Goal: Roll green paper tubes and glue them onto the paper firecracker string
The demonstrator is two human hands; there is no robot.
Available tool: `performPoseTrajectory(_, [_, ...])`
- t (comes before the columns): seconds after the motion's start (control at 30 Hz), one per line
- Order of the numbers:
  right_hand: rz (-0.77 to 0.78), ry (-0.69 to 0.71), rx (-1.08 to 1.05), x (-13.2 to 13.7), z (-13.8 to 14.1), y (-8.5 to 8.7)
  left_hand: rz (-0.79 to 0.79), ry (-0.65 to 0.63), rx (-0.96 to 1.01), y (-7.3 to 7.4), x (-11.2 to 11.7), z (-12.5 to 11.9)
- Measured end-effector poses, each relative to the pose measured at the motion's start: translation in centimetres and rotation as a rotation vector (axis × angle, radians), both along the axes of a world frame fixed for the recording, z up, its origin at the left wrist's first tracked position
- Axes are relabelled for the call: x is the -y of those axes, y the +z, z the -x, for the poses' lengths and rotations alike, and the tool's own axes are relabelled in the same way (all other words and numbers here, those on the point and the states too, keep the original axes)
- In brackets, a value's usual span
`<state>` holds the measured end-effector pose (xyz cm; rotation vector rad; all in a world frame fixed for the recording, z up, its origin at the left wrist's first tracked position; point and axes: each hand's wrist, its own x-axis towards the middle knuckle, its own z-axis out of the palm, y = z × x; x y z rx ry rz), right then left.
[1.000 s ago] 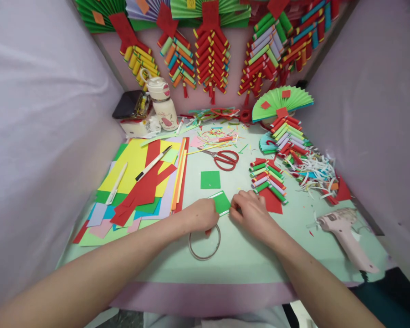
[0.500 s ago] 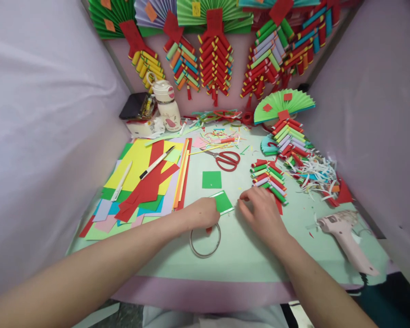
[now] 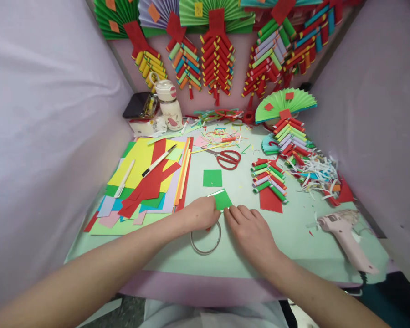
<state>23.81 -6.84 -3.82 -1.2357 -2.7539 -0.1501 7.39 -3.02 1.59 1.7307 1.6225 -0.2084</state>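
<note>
Both palms down: left hand [image 3: 200,214] curled, pinching the green card [image 3: 221,199]; right hand [image 3: 251,232] open, touching it.

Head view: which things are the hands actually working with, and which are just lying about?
In use: left hand, right hand, both at the small white-edged green paper piece; thin grey ring partly under the left hand.
Lying about: red-handled scissors, pink glue gun, flat green paper square, stack of coloured paper sheets, white patterned bottle, bundle of rolled paper tubes.
</note>
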Motion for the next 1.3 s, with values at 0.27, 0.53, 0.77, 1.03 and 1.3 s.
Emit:
performPoseTrajectory(0.27, [0.019,-0.036,0.030,0.8,0.5,0.4,-0.125,0.070,0.049,-1.8,1.7,2.2])
performPoseTrajectory(0.53, [0.024,-0.034,0.061,1.1,0.8,1.1,-0.184,0.045,0.011,-1.9,1.9,2.5])
performPoseTrajectory(0.77, [0.056,-0.043,0.063,1.2,0.9,1.4,-0.186,0.038,0.016,-2.2,1.8,2.7])
performPoseTrajectory(1.03, [0.043,-0.214,-0.129,-7.6,0.4,4.4,-0.169,0.043,-0.021,-2.1,1.8,2.7])
performPoseTrajectory(1.3, [0.271,-0.293,0.030,-18.0,3.9,4.6,-0.124,0.061,0.028,-2.3,1.5,2.9])
